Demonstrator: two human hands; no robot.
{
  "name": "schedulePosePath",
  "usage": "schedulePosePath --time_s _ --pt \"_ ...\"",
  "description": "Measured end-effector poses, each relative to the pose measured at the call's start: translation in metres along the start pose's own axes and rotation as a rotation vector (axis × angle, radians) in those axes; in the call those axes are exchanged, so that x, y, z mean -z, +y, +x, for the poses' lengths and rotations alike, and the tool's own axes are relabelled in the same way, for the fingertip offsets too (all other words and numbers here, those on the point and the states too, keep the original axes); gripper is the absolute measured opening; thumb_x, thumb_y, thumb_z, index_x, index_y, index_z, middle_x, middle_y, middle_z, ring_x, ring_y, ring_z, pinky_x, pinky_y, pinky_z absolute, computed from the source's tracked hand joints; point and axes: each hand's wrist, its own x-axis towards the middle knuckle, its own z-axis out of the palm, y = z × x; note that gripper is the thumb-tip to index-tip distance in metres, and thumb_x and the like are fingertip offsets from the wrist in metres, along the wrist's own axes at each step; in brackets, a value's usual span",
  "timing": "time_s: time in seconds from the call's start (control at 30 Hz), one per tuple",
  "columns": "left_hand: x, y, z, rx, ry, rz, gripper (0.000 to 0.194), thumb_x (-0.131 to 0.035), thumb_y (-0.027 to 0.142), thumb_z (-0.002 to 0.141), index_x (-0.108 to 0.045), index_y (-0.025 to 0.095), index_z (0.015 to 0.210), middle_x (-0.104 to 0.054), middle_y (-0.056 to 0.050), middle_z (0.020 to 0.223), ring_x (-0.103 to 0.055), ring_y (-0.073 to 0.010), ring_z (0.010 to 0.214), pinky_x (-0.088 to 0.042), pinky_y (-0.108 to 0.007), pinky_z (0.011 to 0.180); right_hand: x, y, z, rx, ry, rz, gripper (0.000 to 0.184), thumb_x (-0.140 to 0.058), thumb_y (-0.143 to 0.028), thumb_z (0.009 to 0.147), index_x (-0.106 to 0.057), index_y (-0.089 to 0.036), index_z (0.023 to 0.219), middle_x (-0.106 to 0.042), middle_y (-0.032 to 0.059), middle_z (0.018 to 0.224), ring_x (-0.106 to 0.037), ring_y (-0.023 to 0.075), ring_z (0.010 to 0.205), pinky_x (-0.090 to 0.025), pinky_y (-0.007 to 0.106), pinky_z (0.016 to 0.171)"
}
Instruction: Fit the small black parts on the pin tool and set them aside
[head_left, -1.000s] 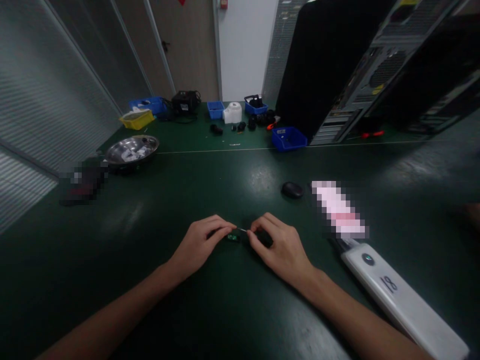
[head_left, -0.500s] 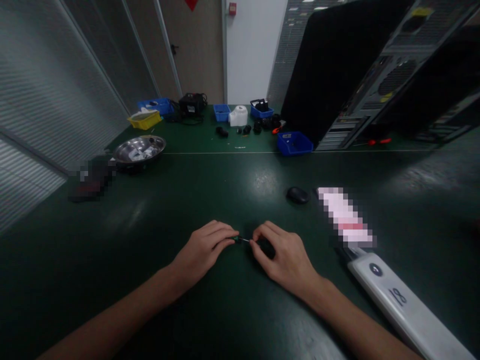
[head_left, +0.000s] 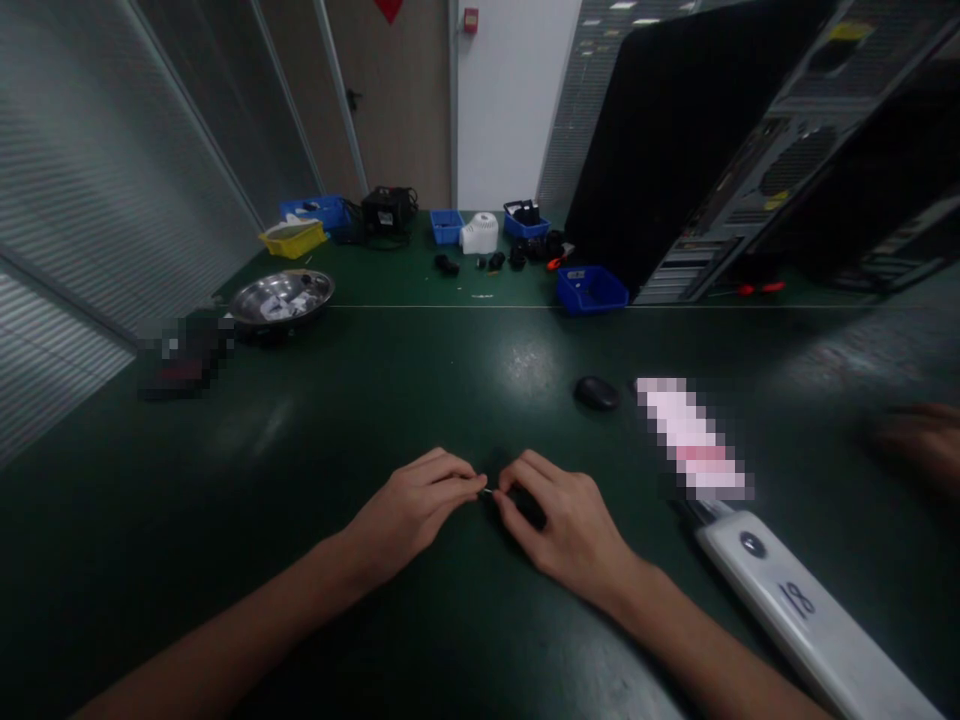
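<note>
Both my hands rest on the dark green table [head_left: 225, 520], fingertips nearly meeting. My left hand [head_left: 416, 505] pinches a small dark part that its fingers now mostly hide. My right hand [head_left: 559, 520] is closed round a small black object [head_left: 529, 510], from which a thin metal pin [head_left: 488, 491] pokes toward the left fingertips. What the small parts are cannot be made out in the dim light.
A black mouse [head_left: 597, 392] lies beyond my right hand. A white bar marked 18 [head_left: 802, 610] lies at the right. A steel bowl [head_left: 281, 297], blue bins [head_left: 591, 289] and a yellow bin [head_left: 293, 238] stand further back. Computer cases [head_left: 720, 150] stand back right. Another person's hand [head_left: 919, 440] shows at the right edge.
My fingertips have closed together; the small part with a green glint between them is now covered by my left fingers. Another person's hand has come into view at the right edge.
</note>
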Motion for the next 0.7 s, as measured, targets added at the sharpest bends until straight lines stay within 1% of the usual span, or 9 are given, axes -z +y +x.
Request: schedulePosePath --time_s 0.07,0.23,0.3,0.37,0.47,0.53,0.6,0.7 --pt "0.000 0.000 0.000 0.001 0.003 -0.009 0.031 -0.051 0.018 0.099 -0.065 0.026 0.126 -0.068 -0.001 0.118 -0.061 -0.0112 0.107 -0.055 -0.028 0.093 0.000 0.000 0.000 -0.004 0.010 0.030 0.011 -0.052 -0.027 0.100 -0.061 -0.023 0.098 -0.063 0.0010 0.093 -0.060 0.0139 0.073 -0.041 0.028 0.066" --pt "-0.002 0.001 0.001 0.017 0.068 -0.113 0.031 -0.055 0.019 0.098 -0.065 0.028 0.126 -0.068 0.001 0.116 -0.061 -0.0080 0.107 -0.054 -0.023 0.095 0.001 -0.001 0.002 0.014 0.059 0.188 0.011 -0.053 -0.027 0.100 -0.061 -0.021 0.095 -0.063 0.0021 0.091 -0.061 0.0148 0.079 -0.045 0.028 0.071" --pt "-0.001 0.001 0.000 0.026 0.078 -0.088 0.033 -0.055 0.019 0.098 -0.063 0.030 0.128 -0.067 0.001 0.117 -0.060 -0.0080 0.107 -0.054 -0.024 0.094 0.002 -0.001 0.002 0.008 0.071 0.196 0.012 -0.053 -0.028 0.100 -0.061 -0.021 0.095 -0.063 0.0023 0.091 -0.061 0.0149 0.079 -0.046 0.028 0.072" --pt "0.001 0.001 -0.001 0.032 0.047 0.002 0.039 -0.052 0.018 0.099 -0.058 0.032 0.135 -0.064 0.000 0.119 -0.058 -0.0098 0.108 -0.054 -0.026 0.092 0.002 -0.001 0.001 -0.005 0.086 0.173 0.013 -0.052 -0.029 0.101 -0.061 -0.021 0.095 -0.063 0.0024 0.092 -0.061 0.0145 0.077 -0.045 0.028 0.071" --pt "0.005 0.001 -0.001 0.046 -0.062 0.191 0.053 -0.049 0.016 0.099 -0.044 0.036 0.147 -0.060 -0.003 0.122 -0.055 -0.0148 0.107 -0.054 -0.031 0.088 0.002 0.001 0.001 -0.041 0.093 0.106 0.014 -0.052 -0.030 0.102 -0.061 -0.022 0.097 -0.063 0.0020 0.094 -0.060 0.0136 0.075 -0.044 0.027 0.067" --pt "0.006 0.002 0.001 0.059 -0.128 0.298 0.062 -0.048 0.013 0.097 -0.036 0.038 0.152 -0.057 -0.005 0.123 -0.054 -0.0181 0.107 -0.055 -0.036 0.088 0.002 0.003 0.001 -0.077 0.094 0.049 0.014 -0.051 -0.031 0.102 -0.062 -0.022 0.098 -0.064 0.0015 0.095 -0.060 0.0135 0.075 -0.043 0.027 0.066" --pt "0.007 0.004 0.003 0.069 -0.177 0.375 0.066 -0.047 0.011 0.096 -0.032 0.039 0.154 -0.055 -0.007 0.121 -0.053 -0.0205 0.106 -0.054 -0.039 0.087 0.002 0.005 0.002 -0.109 0.091 -0.014 0.015 -0.051 -0.032 0.103 -0.062 -0.023 0.099 -0.064 0.0010 0.096 -0.061 0.0137 0.075 -0.042 0.028 0.066" --pt "0.009 0.007 0.008 0.079 -0.234 0.438 0.064 -0.044 0.011 0.095 -0.036 0.037 0.153 -0.055 -0.008 0.118 -0.053 -0.0224 0.104 -0.053 -0.041 0.085 0.000 0.006 0.003 -0.117 0.055 -0.123 0.017 -0.051 -0.034 0.102 -0.062 -0.023 0.096 -0.063 0.0002 0.094 -0.059 0.0135 0.070 -0.039 0.028 0.062"
